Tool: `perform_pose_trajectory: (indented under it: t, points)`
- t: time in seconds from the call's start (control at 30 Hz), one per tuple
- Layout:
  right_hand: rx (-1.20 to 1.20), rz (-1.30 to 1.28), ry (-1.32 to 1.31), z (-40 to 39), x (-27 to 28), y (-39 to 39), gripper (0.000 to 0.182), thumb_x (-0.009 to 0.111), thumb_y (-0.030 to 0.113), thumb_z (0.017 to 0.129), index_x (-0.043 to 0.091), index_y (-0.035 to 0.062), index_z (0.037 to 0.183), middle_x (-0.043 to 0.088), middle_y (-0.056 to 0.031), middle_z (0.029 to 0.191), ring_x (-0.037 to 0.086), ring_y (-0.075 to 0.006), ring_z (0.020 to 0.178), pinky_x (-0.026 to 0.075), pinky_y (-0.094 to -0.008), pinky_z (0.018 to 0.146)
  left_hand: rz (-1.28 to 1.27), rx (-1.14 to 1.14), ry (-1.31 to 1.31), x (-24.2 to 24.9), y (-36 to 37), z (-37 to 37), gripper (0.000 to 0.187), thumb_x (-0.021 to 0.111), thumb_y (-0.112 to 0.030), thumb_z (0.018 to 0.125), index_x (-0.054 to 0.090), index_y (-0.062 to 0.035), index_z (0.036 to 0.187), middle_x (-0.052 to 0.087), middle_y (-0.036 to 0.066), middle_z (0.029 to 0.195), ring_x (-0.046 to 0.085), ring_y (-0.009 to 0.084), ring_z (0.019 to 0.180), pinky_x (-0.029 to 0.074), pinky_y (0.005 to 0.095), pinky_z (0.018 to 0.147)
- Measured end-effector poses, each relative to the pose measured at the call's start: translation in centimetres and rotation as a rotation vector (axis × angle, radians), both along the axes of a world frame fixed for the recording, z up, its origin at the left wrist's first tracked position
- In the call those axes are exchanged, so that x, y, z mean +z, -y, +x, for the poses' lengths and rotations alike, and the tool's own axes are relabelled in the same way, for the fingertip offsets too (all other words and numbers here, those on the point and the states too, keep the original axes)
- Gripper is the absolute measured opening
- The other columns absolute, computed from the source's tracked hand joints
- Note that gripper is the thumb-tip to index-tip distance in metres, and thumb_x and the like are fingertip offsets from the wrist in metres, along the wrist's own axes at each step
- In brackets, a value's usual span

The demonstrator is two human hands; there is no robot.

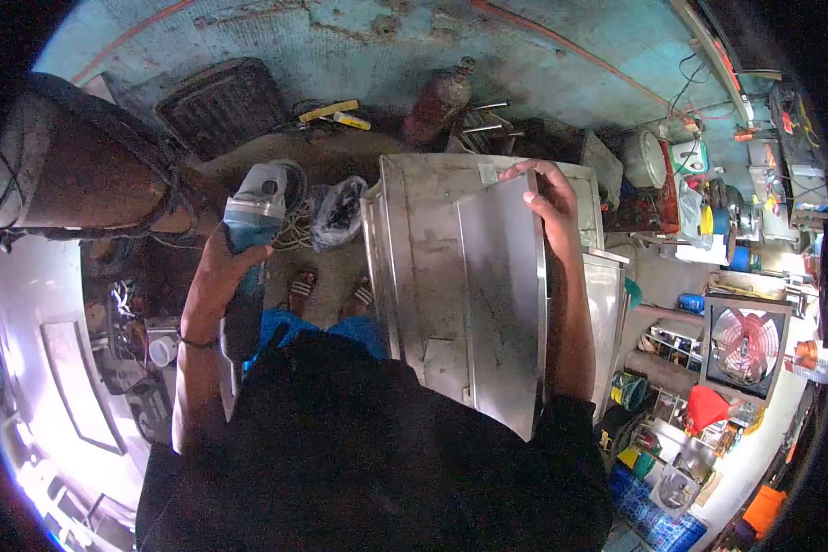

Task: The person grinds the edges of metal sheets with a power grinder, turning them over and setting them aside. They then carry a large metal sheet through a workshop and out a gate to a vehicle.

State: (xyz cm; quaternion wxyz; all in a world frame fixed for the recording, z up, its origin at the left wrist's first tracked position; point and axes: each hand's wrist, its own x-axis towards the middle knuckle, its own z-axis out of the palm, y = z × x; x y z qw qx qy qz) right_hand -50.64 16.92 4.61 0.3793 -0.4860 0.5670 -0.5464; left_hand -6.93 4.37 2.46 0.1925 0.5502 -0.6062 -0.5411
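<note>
My left hand (219, 276) is wrapped round the body of a teal and grey angle grinder (254, 215), whose metal head points away from me. On the right, my right hand (554, 210) grips the far upper edge of a shiny sheet-metal panel (501, 285) with a folded rim. The thumb lies on the near face, and the other fingers are partly hidden behind the edge. The panel stands tilted over a larger dull metal surface (420, 267), close to my body. A clear gap separates the grinder from the panel.
A clear plastic bag (339, 213) with dark contents and a coiled cord (294, 225) lie on the floor near my feet. A large brown cylinder (92, 175) stands left. A dusty bottle (440, 99) is by the blue wall. At right sits a fan (746, 347) among cluttered tools.
</note>
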Motion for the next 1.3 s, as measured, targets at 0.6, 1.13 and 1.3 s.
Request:
perform_pose_trajectory:
  t: [0.6,1.13,1.3]
  points:
    - [-0.099,0.043,0.0,-1.9,0.8,-0.2,0.022,0.06,0.005,0.091,0.058,0.0021,0.112,0.067,-0.0129,0.108,0.063,-0.0185,0.098,0.044,-0.0314,0.092,0.028,-0.043,-0.05,0.7,0.2,-1.8,0.056,0.078,-0.027,0.075,0.057,-0.0006,0.12,0.063,0.009,0.104,0.057,0.0172,0.094,0.045,0.0316,0.086]
    - [-0.53,0.732,-1.485,13.9,4.9,-13.3,0.077,0.061,0.041,0.089,0.028,0.0029,0.148,0.026,-0.0224,0.153,0.034,-0.0397,0.137,0.028,-0.0529,0.111,-0.101,-0.258,0.061,-2.4,3.3,0.0,0.069,0.078,-0.036,0.075,0.052,0.0028,0.126,0.061,0.015,0.11,0.058,0.0244,0.097,0.046,0.0351,0.088]
    - [-0.707,0.707,-1.394,15.5,2.5,-14.0,0.093,0.073,0.032,0.08,0.019,0.0051,0.151,0.021,-0.0163,0.156,0.025,-0.0351,0.143,0.024,-0.0498,0.114,0.032,-0.229,0.09,-2.9,4.9,-0.9,0.074,0.077,-0.037,0.077,0.048,0.0042,0.131,0.057,0.017,0.118,0.056,0.0272,0.105,0.045,0.0363,0.092]
